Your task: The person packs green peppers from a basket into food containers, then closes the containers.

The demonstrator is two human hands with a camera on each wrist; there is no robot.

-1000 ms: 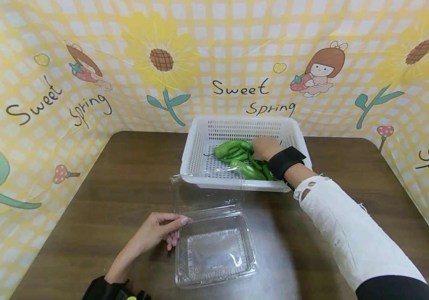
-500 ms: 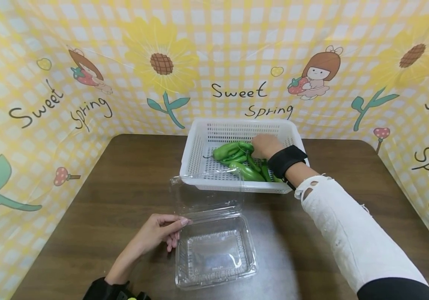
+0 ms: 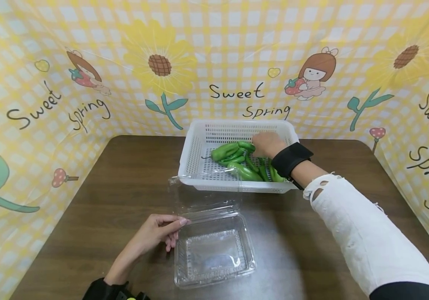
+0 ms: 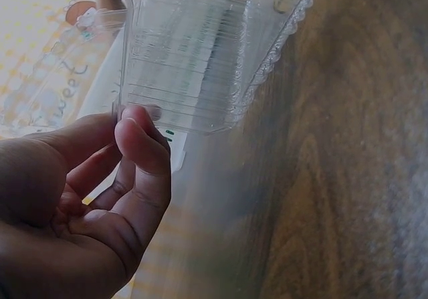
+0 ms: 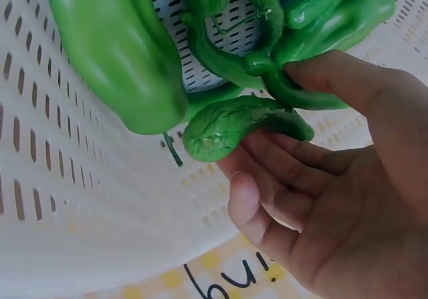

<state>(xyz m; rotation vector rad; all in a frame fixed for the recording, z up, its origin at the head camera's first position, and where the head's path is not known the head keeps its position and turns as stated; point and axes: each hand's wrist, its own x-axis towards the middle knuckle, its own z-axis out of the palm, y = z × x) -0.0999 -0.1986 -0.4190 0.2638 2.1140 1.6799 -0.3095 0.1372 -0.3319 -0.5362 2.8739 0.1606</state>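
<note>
Head view: left hand's grip (image 3: 160, 234) pinches the left edge of a clear container (image 3: 214, 254) on the surface (image 3: 124, 183); raised lid (image 3: 204, 198) fronts the white basket (image 3: 250, 187); right hand's grip (image 3: 268, 144) touches green peppers (image 3: 245, 171) inside, clamping indeterminable.

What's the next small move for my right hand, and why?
I'd probably have your right hand close its thumb toward the wrinkled green pepper. Its fingers touch that pepper, but the thumb seems apart from it, so the hold doesn't look firm. Your left hand pinches the clear container, which stands open.
</note>
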